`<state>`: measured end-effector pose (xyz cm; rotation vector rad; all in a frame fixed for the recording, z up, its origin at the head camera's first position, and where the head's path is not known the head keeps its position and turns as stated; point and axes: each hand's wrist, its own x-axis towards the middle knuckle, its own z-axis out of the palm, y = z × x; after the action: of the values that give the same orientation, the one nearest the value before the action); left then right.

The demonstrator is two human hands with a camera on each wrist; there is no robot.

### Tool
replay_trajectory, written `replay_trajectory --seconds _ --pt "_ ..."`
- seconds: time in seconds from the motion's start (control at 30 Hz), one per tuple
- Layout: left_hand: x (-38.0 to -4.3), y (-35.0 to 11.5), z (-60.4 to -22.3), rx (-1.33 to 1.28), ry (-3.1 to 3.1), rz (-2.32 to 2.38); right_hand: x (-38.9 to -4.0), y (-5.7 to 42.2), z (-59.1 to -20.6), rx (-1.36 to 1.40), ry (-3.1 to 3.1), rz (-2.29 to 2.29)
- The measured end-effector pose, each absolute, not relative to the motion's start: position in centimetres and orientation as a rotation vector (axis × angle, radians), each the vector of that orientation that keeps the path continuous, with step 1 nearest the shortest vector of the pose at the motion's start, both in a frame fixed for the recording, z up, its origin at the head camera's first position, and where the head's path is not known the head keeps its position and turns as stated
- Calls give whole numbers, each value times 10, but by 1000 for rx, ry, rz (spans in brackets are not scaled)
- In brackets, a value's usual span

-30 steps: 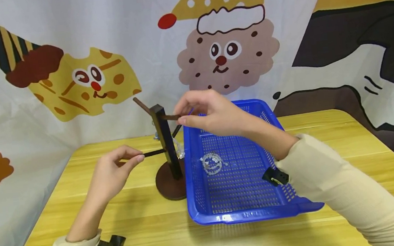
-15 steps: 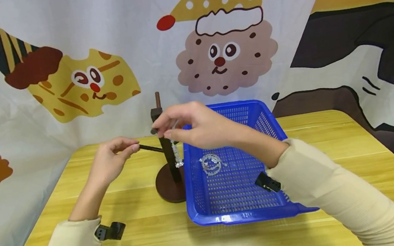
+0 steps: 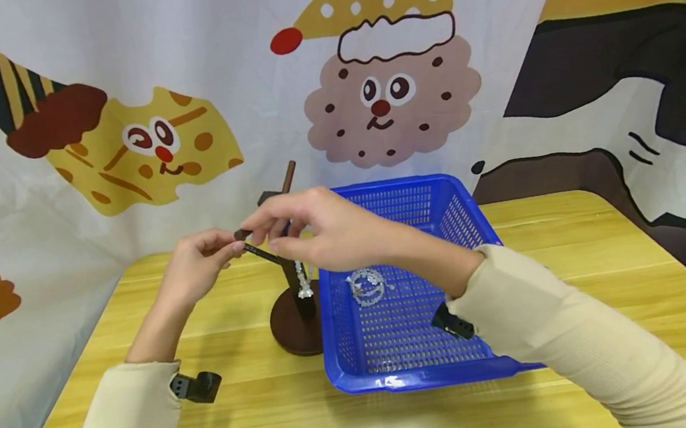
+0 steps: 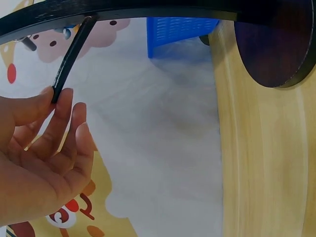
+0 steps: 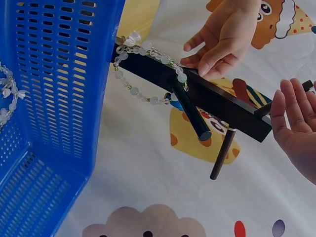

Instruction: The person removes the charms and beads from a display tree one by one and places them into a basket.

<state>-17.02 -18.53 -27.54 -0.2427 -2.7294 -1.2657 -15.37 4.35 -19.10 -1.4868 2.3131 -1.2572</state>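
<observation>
A dark brown wooden stand (image 3: 297, 321) with a round base and several pegs is upright beside the basket. My left hand (image 3: 199, 262) pinches the end of a lower peg (image 4: 74, 57) between thumb and index finger. My right hand (image 3: 326, 233) is at the upper part of the stand. Its fingers, nearly straight in the right wrist view, lie across an upper peg (image 5: 264, 109), whose tip shows past them. A clear beaded bracelet (image 5: 180, 78) with a flower charm hangs on a lower peg. A small blue piece (image 5: 175, 103) shows partly behind the stand.
A blue perforated basket (image 3: 421, 376) stands right of the stand, close to it. Another clear beaded bracelet (image 3: 370, 301) lies inside. Behind the wooden table (image 3: 244, 409) hangs a white cloth (image 3: 266, 95) with cartoon prints.
My right hand has moved left and slightly down, from pinching an upper peg to lying across one near my left hand. The stand's top pegs have turned. My left hand has risen slightly, still pinching its peg.
</observation>
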Motion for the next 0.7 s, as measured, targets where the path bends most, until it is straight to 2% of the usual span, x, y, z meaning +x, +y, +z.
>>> replay_trajectory --seconds 0.7 --pt "-171 -185 -279 -212 -2719 -1325 -159 60 -199 -1518 2382 -1156"
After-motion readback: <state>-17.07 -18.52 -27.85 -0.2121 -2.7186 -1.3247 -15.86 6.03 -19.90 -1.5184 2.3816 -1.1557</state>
